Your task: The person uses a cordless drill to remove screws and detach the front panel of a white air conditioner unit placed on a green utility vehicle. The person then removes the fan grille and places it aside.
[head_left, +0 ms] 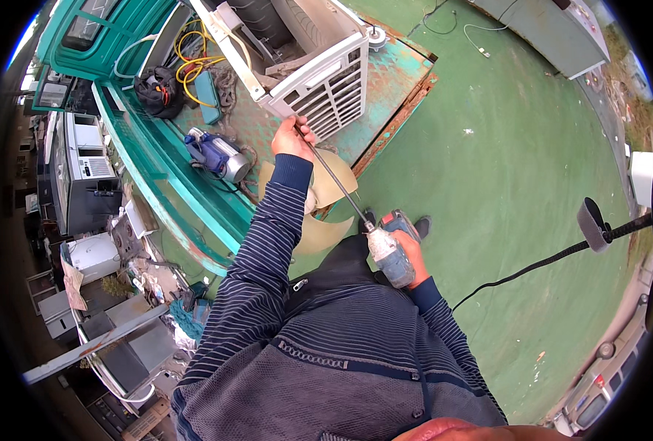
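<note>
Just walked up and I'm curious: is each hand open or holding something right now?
Left hand: closed, fingers around the far end of the long bit.
Right hand: closed, holding the power drill.

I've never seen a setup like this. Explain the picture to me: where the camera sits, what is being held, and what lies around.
There is no robot here, just a person at work. The view comes from a wide fisheye camera worn on their head, looking down, so straight edges bend. The right hand holds a drill with a long bit; the left hand holds the bit's far end, beside a white casing. The casing stands on a worn metal bed, along with a black bag. A yellowish fan shows below the bit.
</note>
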`<control>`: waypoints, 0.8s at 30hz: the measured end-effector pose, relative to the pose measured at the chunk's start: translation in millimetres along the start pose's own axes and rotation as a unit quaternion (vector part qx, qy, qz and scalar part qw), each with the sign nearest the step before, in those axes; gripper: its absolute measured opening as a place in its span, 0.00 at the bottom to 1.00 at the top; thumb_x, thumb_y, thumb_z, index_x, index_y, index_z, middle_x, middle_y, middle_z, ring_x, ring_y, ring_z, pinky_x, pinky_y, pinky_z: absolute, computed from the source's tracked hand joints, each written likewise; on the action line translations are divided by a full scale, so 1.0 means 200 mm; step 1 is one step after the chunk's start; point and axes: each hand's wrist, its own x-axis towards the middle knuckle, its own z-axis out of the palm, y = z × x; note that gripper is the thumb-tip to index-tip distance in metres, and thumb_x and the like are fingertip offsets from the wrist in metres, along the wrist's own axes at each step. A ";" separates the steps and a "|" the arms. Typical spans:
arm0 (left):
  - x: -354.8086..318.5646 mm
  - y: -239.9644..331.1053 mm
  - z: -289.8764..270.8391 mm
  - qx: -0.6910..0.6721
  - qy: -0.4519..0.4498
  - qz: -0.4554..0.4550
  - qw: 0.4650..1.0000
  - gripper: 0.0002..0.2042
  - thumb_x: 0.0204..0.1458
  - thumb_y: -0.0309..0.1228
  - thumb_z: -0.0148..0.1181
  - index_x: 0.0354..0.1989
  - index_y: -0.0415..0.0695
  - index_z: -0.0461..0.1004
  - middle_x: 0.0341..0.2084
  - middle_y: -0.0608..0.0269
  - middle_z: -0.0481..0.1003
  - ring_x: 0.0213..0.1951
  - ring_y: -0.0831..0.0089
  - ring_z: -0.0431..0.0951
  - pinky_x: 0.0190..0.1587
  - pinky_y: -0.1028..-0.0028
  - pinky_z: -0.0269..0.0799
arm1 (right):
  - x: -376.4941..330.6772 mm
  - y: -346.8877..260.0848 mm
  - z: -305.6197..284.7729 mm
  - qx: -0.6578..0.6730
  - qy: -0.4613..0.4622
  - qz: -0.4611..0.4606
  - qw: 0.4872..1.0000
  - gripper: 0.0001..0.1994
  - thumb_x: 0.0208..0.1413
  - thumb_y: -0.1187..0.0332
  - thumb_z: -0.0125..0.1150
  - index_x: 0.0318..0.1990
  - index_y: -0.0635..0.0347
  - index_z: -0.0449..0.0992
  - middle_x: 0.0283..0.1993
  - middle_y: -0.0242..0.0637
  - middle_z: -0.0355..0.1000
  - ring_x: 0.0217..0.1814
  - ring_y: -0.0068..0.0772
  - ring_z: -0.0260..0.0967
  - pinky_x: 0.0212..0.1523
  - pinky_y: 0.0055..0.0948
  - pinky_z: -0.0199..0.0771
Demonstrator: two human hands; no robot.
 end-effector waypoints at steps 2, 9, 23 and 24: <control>-0.03 0.02 0.00 0.032 -0.004 -0.010 0.999 0.07 0.61 0.32 0.51 0.34 0.42 0.70 0.26 0.66 0.71 0.24 0.77 0.67 0.24 0.75 0.64 | -0.02 0.00 0.02 0.014 0.002 -0.007 1.000 0.14 0.45 0.75 0.65 0.42 0.65 0.76 0.36 0.43 0.75 0.42 0.47 0.74 0.45 0.37 0.72; -0.06 0.02 0.00 0.090 0.002 -0.017 0.996 0.07 0.57 0.34 0.51 0.33 0.44 0.68 0.24 0.70 0.65 0.19 0.81 0.58 0.18 0.79 0.52 | -0.10 0.00 0.10 0.018 0.023 -0.011 1.000 0.20 0.45 0.75 0.64 0.49 0.66 0.74 0.38 0.45 0.74 0.44 0.48 0.73 0.47 0.37 0.71; -0.02 -0.10 -0.06 0.043 0.024 -0.019 0.999 0.10 0.62 0.34 0.41 0.41 0.43 0.68 0.30 0.66 0.73 0.25 0.77 0.65 0.24 0.76 0.63 | -0.18 0.08 0.04 0.061 0.034 0.009 0.998 0.19 0.45 0.76 0.66 0.48 0.66 0.76 0.38 0.44 0.76 0.42 0.45 0.75 0.46 0.36 0.73; -0.01 -0.10 -0.07 0.040 0.025 -0.020 0.999 0.10 0.62 0.34 0.41 0.42 0.43 0.68 0.31 0.66 0.73 0.25 0.77 0.65 0.25 0.76 0.63 | -0.18 0.09 0.03 0.065 0.031 0.008 0.997 0.19 0.44 0.76 0.66 0.48 0.66 0.76 0.39 0.44 0.76 0.43 0.46 0.75 0.46 0.36 0.73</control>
